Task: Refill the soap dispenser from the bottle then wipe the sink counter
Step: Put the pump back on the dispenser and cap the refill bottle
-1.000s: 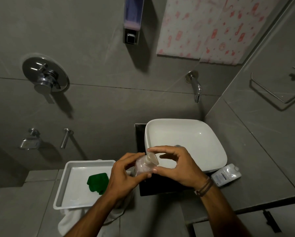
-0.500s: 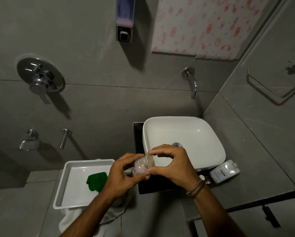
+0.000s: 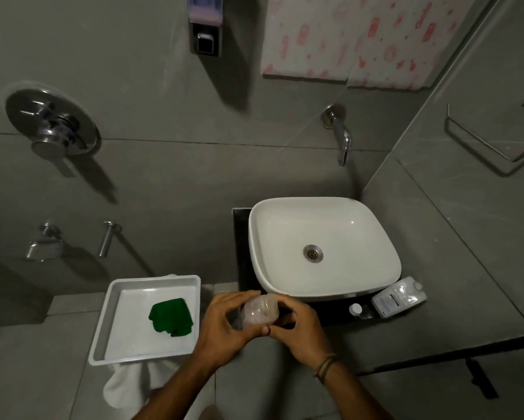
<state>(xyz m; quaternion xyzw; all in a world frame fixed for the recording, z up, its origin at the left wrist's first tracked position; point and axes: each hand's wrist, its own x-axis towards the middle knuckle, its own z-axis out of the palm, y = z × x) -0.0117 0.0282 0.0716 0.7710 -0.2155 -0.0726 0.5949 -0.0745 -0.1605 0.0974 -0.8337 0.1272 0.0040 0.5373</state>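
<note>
A small clear soap dispenser [image 3: 260,312] with pinkish liquid sits between my two hands, in front of the white sink basin [image 3: 363,286]. My left hand [image 3: 224,325] grips its body from the left. My right hand [image 3: 300,328] closes on its right side; the pump top is hidden. A white refill bottle [image 3: 398,297] lies on its side on the dark counter [image 3: 330,312], right of the basin, with a small white cap [image 3: 355,309] beside it. A folded green cloth [image 3: 171,317] lies in a white tray [image 3: 103,331] to the left.
A chrome tap [image 3: 341,137] juts from the wall above the basin. A wall-mounted dispenser [image 3: 205,24] hangs higher up. Shower fittings [image 3: 51,128] are on the left wall, a towel ring [image 3: 491,147] on the right. White fabric [image 3: 124,386] hangs under the tray.
Both hands with the dispenser have dropped lower and nearer to me, off the basin's front edge. The pump head seen earlier is no longer visible. The drain is now uncovered.
</note>
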